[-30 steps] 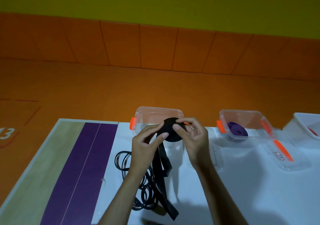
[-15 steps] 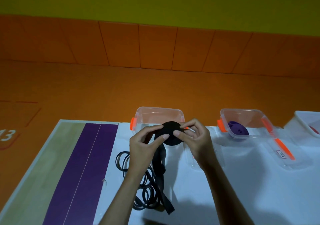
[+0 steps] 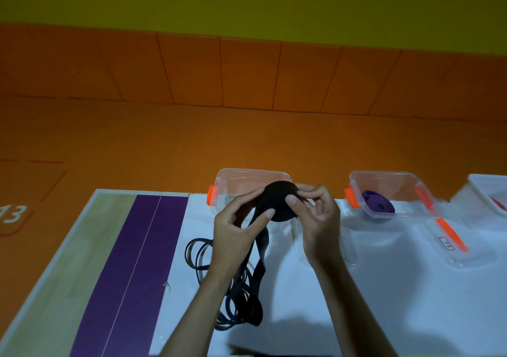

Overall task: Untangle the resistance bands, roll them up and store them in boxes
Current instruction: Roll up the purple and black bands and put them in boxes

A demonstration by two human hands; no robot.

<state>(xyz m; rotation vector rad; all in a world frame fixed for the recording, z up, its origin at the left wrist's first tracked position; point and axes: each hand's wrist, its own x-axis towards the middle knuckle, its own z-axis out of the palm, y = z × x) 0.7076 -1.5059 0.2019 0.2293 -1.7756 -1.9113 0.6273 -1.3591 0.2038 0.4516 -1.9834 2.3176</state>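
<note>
A black resistance band is partly wound into a flat roll (image 3: 277, 200), held up over the white table between both hands. My left hand (image 3: 236, 233) pinches the roll's left side and the loose strap running down from it. My right hand (image 3: 315, 219) grips the roll's right edge with thumb and fingers. The band's free tail (image 3: 258, 288) hangs down onto the table. Right behind the roll stands an open clear box (image 3: 247, 178) with orange clips. A second clear box (image 3: 384, 183) to the right holds a rolled purple band (image 3: 378, 205).
More black bands (image 3: 203, 258) lie in loose loops on the table under my left forearm. A clear lid with an orange clip (image 3: 450, 236) lies by the right box. A white container (image 3: 488, 192) sits at the far right. A purple strip (image 3: 131, 274) runs along the table's left.
The roll has grown as both hands kept turning it, and the hanging tail has become shorter, its end drawn up the table.
</note>
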